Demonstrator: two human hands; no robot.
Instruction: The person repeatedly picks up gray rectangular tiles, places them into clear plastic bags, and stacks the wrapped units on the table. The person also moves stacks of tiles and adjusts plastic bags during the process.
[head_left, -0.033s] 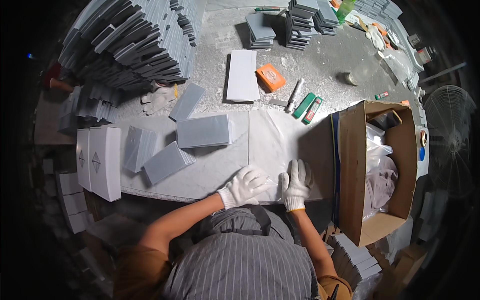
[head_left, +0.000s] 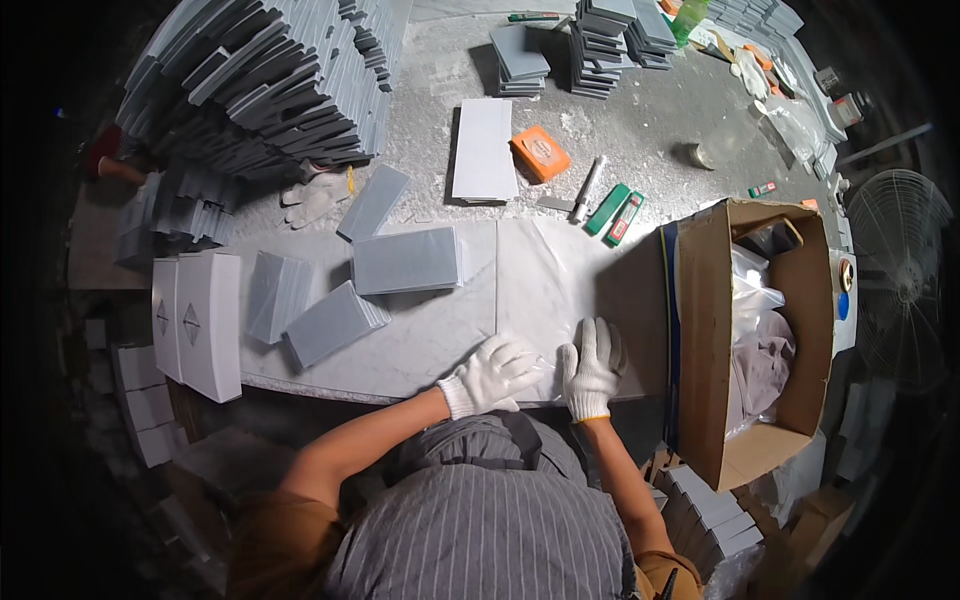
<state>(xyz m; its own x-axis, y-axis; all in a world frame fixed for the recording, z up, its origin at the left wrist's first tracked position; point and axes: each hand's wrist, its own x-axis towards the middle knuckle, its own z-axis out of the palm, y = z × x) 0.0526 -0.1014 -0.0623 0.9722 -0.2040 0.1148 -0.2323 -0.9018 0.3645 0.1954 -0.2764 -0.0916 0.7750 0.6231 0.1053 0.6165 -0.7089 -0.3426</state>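
A clear, thin plastic sheet [head_left: 560, 290] is lying flat on the pale marble-patterned table [head_left: 420, 345], stretching from the table's near edge toward the open brown cardboard box [head_left: 705, 330] at the right. Both hands are pressing on its near edge. The left hand [head_left: 492, 374], in a white knit glove, is lying palm down with the fingers spread and pointing right; it is gripping nothing that can be seen. The right hand [head_left: 592, 366], in the same kind of glove, is lying flat just beside it, fingers extended away from the body, also closed on nothing; the two gloves are nearly touching.

Left of the sheet, a flat grey rectangular packet [head_left: 405, 260] is lying just beside its edge, and two more grey packets [head_left: 335, 323] [head_left: 275, 293] are sitting further left. A white rectangular carton [head_left: 198, 322] is hanging at the table's left end. Beyond, a white flat box [head_left: 484, 150], an orange rectangular block [head_left: 540, 153], a white marker pen [head_left: 586, 190] and two green utility knives [head_left: 615, 213] are resting on the rough grey surface. A large heap of grey packets [head_left: 260, 85] is filling the far left corner, and crumpled clear plastic bags [head_left: 760, 340] are filling the cardboard box.
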